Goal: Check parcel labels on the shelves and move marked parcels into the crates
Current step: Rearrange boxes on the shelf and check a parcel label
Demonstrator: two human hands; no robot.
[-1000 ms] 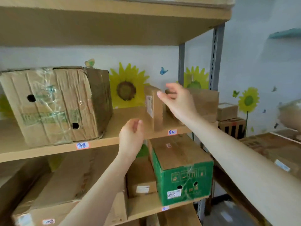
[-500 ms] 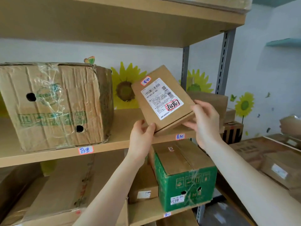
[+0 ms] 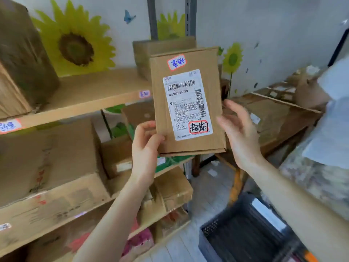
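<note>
A flat brown cardboard parcel (image 3: 164, 103) is held upright in front of me, off the shelf. Its white shipping label (image 3: 186, 103) faces me, with a red-framed handwritten sticker (image 3: 198, 127) at the label's lower right and another red-framed sticker (image 3: 177, 62) near the parcel's top. My left hand (image 3: 145, 150) grips the parcel's lower left corner, thumb on the front. My right hand (image 3: 239, 133) is at the parcel's right edge with fingers spread and relaxed; contact behind the edge is hidden. A dark plastic crate (image 3: 243, 233) stands on the floor at lower right.
Wooden shelves (image 3: 90, 99) on the left carry several cardboard boxes, with small tags on the shelf edges. Another brown box (image 3: 147, 53) stands on the shelf behind the parcel. Flattened cartons and wrapped parcels (image 3: 279, 118) pile up on the right. Pale floor shows between shelf and crate.
The parcel came off the shelf, turned label-up, and moved toward me and to the right. My view swung down and right, bringing the crate into sight. My right hand loosened to spread fingers.
</note>
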